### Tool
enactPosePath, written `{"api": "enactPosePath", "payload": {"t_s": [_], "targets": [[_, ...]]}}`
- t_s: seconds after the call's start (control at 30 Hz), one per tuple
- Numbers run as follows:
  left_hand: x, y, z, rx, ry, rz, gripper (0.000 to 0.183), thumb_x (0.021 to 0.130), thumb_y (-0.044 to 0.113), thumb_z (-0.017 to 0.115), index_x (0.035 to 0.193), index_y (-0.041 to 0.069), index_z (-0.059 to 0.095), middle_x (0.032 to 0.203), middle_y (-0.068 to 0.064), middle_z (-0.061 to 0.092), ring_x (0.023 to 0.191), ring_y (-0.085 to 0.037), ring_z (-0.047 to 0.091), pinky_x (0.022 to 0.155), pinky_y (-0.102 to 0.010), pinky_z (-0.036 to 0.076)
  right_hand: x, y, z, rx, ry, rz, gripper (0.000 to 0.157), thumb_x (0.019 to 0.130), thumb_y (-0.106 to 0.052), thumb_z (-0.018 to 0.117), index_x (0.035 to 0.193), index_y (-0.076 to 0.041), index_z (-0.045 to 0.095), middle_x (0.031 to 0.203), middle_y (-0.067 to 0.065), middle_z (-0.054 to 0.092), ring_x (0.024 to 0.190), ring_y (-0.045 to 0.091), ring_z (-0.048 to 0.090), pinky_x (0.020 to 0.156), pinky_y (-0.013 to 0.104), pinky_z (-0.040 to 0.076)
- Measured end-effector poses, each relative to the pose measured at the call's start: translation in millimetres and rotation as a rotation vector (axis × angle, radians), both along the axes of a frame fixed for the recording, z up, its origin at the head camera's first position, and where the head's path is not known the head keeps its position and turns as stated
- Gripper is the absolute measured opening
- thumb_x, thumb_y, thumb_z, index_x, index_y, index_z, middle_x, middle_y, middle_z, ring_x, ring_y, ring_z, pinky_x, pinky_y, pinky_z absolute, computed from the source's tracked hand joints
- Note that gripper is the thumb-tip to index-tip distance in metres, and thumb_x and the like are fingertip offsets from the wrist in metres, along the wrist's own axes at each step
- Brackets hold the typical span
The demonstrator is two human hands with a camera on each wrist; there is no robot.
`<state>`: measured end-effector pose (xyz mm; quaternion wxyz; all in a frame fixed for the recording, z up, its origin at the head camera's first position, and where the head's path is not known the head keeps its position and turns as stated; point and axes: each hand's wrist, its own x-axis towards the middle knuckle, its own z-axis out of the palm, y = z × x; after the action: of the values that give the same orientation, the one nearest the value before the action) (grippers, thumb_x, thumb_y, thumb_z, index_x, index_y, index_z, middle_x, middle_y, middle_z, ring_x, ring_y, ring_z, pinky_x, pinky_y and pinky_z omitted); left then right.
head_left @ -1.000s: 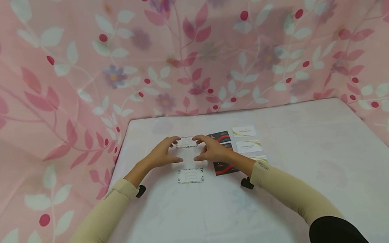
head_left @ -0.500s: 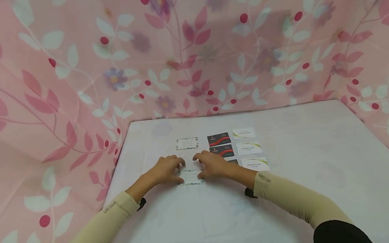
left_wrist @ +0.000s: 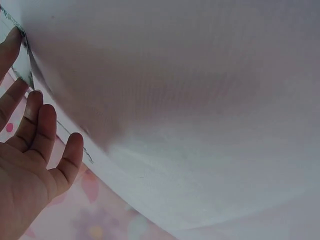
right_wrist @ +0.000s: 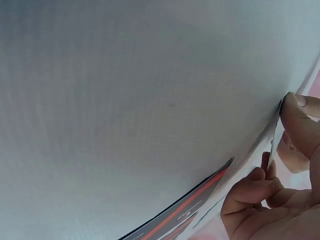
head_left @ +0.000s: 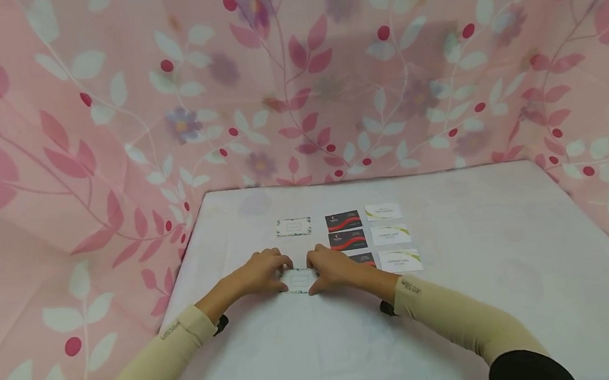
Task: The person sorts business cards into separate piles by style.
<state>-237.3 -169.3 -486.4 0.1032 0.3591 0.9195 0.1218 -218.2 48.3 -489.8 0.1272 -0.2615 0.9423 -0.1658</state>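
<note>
A white business card with a leafy border (head_left: 298,281) is between my hands at the near end of the left column. My left hand (head_left: 261,272) grips its left end with thumb and fingertips; in the left wrist view part of the card (left_wrist: 23,64) shows between them, while the other fingers are spread. My right hand (head_left: 334,266) pinches the right end, and in the right wrist view the card (right_wrist: 276,131) looks tilted between thumb and fingers. A matching leafy card (head_left: 294,227) lies farther back.
Black cards with a red stripe (head_left: 347,240) form a column just right of my right hand, which partly covers the nearest. Beyond them is a column of white cards with green curves (head_left: 391,235). A pink floral cloth (head_left: 295,93) rises behind the white table (head_left: 485,295).
Both hands have come down from the far leafy card to the near one. Their fingers have closed in from its sides and now hold its two ends.
</note>
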Motion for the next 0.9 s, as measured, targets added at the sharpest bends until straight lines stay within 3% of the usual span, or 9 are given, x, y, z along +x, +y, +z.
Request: {"api": "enactPosePath", "payload": {"t_s": [0.2, 0.33, 0.53, 0.63, 0.77, 0.9], "targets": [[3.0, -3.2, -3.1, 0.026, 0.063, -0.045, 0.044, 0.071, 0.037, 0.077, 0.108, 0.020, 0.063, 0.095, 0.004, 0.054, 0.084, -0.010, 0.045, 0.071, -0.031, 0.033, 5.5, 1.3, 3.6, -0.100, -0.128, -0.064, 0.030, 0.078, -0.030, 0.072, 0.092, -0.015, 0.051, 0.076, -0.008, 0.056, 0.064, 0.007, 0.049, 0.055, 0.021, 0.037], [1.4, -4.0, -0.6, 0.074, 0.093, -0.043, 0.048, 0.071, 0.036, 0.078, 0.112, 0.016, 0.062, 0.099, 0.004, 0.055, 0.083, -0.009, 0.046, 0.074, -0.030, 0.038, 0.7, 3.1, 9.0, -0.257, -0.174, -0.074, 0.017, 0.084, -0.018, 0.065, 0.093, -0.011, 0.053, 0.077, -0.003, 0.056, 0.065, 0.009, 0.048, 0.055, 0.022, 0.037], [-2.8, -5.2, 3.2, 0.105, 0.137, -0.056, 0.070, 0.069, 0.044, 0.077, 0.128, 0.019, 0.050, 0.112, 0.003, 0.056, 0.097, -0.010, 0.049, 0.084, -0.034, 0.040, -17.2, 13.0, 10.2, -0.446, -0.289, -0.098, 0.016, 0.087, -0.017, 0.061, 0.101, -0.011, 0.055, 0.067, 0.001, 0.050, 0.055, 0.011, 0.042, 0.050, 0.023, 0.034], [-5.0, -5.9, 5.5, 0.157, 0.169, -0.067, 0.072, 0.069, 0.039, 0.079, 0.130, 0.017, 0.048, 0.118, 0.000, 0.057, 0.106, -0.014, 0.052, 0.090, -0.037, 0.041, -24.4, 19.5, 6.8, -0.544, -0.371, -0.134, 0.019, 0.089, -0.017, 0.060, 0.105, -0.011, 0.055, 0.061, 0.000, 0.051, 0.050, 0.010, 0.043, 0.047, 0.023, 0.034], [-9.8, -7.7, 7.2, 0.242, 0.142, -0.076, 0.067, 0.071, 0.031, 0.079, 0.129, 0.013, 0.050, 0.123, -0.003, 0.057, 0.111, -0.017, 0.053, 0.094, -0.037, 0.042, -29.9, 24.5, 4.6, -0.619, -0.407, -0.141, 0.021, 0.089, -0.015, 0.060, 0.108, -0.008, 0.054, 0.059, 0.003, 0.051, 0.048, 0.011, 0.042, 0.045, 0.023, 0.033], [-15.8, -7.7, 7.2, 0.300, 0.075, -0.059, 0.066, 0.072, 0.031, 0.078, 0.129, 0.011, 0.051, 0.125, -0.002, 0.056, 0.106, -0.013, 0.055, 0.093, -0.034, 0.044, -32.1, 25.9, 5.8, -0.608, -0.365, -0.165, 0.022, 0.089, -0.016, 0.060, 0.109, -0.009, 0.055, 0.069, 0.013, 0.058, 0.051, 0.016, 0.050, 0.046, 0.024, 0.037]]}}
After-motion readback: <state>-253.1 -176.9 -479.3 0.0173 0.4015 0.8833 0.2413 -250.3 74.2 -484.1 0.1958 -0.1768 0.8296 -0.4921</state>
